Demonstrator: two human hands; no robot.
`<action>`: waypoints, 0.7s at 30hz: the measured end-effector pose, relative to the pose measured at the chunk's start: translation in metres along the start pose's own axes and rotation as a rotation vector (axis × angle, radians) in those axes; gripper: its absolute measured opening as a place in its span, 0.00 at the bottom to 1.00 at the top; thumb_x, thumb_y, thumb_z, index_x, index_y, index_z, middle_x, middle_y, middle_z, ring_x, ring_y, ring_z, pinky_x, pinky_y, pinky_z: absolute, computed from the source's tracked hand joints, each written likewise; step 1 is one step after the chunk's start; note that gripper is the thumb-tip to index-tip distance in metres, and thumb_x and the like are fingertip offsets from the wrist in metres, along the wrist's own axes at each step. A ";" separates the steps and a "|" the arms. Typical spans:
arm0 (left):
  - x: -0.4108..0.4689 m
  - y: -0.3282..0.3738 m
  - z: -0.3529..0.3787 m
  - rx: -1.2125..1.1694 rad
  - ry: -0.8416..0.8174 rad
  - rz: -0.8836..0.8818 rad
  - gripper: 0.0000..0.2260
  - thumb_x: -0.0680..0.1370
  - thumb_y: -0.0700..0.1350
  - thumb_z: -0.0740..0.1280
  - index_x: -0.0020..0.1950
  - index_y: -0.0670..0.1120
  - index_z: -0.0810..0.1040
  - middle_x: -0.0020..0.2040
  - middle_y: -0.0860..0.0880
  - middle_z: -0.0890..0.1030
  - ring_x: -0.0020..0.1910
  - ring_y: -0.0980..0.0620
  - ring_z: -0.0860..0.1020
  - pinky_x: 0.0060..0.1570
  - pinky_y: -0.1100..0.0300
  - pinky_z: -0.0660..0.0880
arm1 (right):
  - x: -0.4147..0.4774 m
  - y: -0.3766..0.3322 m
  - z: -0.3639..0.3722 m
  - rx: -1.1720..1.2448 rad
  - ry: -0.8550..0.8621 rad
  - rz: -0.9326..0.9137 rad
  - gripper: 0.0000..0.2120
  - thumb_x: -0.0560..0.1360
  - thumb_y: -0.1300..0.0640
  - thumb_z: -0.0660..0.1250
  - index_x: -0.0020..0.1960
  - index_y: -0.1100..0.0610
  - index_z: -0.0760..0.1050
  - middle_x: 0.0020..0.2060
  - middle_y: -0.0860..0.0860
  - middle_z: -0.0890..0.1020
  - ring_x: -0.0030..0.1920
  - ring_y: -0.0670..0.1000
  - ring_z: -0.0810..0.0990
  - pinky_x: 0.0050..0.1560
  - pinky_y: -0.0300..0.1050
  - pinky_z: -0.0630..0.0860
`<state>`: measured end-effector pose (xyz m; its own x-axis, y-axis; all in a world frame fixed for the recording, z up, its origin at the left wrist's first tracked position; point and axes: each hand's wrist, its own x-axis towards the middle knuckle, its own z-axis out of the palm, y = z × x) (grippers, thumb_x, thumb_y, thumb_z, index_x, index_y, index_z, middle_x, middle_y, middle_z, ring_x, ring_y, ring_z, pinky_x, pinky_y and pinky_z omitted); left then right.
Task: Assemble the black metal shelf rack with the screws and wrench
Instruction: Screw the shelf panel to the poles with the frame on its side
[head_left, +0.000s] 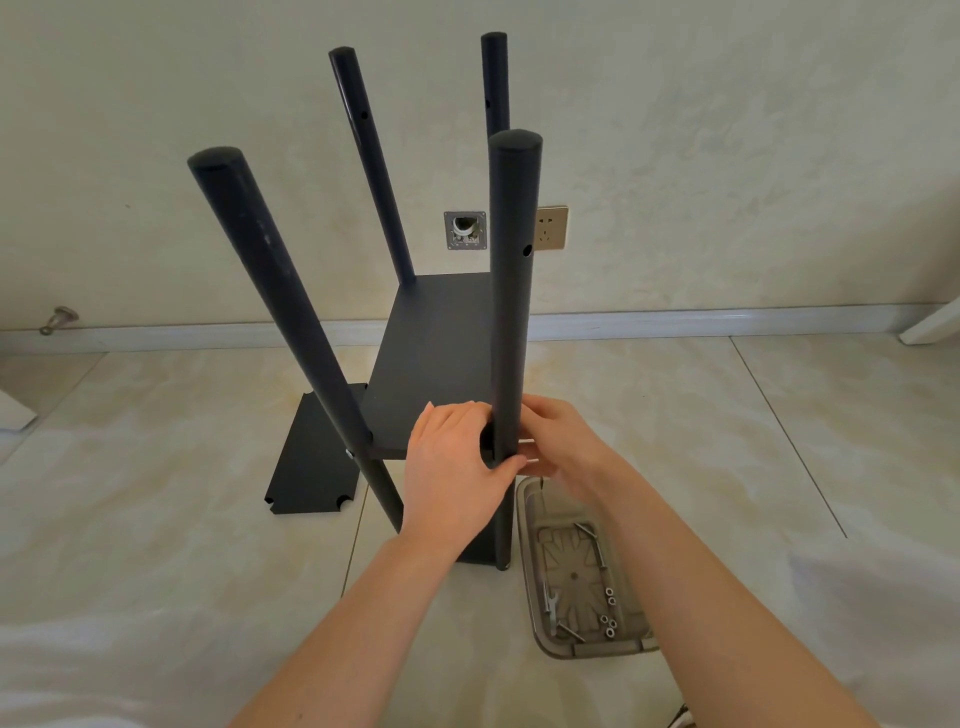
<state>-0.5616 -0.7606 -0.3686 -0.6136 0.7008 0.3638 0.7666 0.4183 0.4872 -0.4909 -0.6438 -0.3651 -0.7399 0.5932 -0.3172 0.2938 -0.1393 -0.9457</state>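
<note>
The black rack stands on the tiled floor with several upright tubes and a mounted shelf board (441, 364). The near right tube (511, 291) rises between my hands. My left hand (457, 467) rests on the shelf's front right corner, thumb wrapped round that tube. Behind the tube, my right hand (558, 441) pinches a silver screw (527, 451) that points at the tube at shelf level. A screw head (349, 453) shows on the near left tube (291, 322). A clear tray (579, 582) by my right forearm holds screws, nuts (609, 613) and a small wrench (549, 603).
A loose black shelf board (314, 452) lies flat on the floor left of the rack. The wall with a socket (550, 228) and an open wall box (466, 230) is close behind. A white object edge (930, 325) sits at the far right.
</note>
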 end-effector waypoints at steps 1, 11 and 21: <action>0.000 0.000 0.000 0.009 -0.001 0.006 0.17 0.69 0.54 0.79 0.53 0.52 0.81 0.50 0.55 0.83 0.56 0.51 0.79 0.72 0.51 0.63 | 0.000 -0.002 -0.002 -0.013 -0.009 0.001 0.13 0.82 0.50 0.61 0.58 0.54 0.80 0.48 0.53 0.85 0.48 0.55 0.85 0.52 0.57 0.82; -0.006 -0.017 0.005 0.272 -0.043 0.095 0.30 0.78 0.70 0.53 0.74 0.57 0.71 0.74 0.59 0.69 0.79 0.55 0.55 0.79 0.47 0.47 | -0.004 -0.012 -0.007 -0.108 -0.058 -0.014 0.14 0.83 0.53 0.60 0.65 0.57 0.76 0.53 0.56 0.84 0.51 0.57 0.85 0.54 0.59 0.81; -0.014 -0.025 0.013 0.328 0.024 0.132 0.28 0.79 0.67 0.54 0.70 0.54 0.77 0.69 0.56 0.76 0.74 0.53 0.68 0.76 0.48 0.58 | 0.000 0.002 -0.014 -0.075 -0.034 0.023 0.14 0.81 0.48 0.64 0.59 0.56 0.77 0.47 0.51 0.86 0.47 0.50 0.86 0.49 0.52 0.84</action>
<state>-0.5701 -0.7733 -0.3958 -0.5063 0.7493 0.4268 0.8573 0.4909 0.1552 -0.4817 -0.6327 -0.3661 -0.7521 0.5633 -0.3421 0.3547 -0.0916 -0.9305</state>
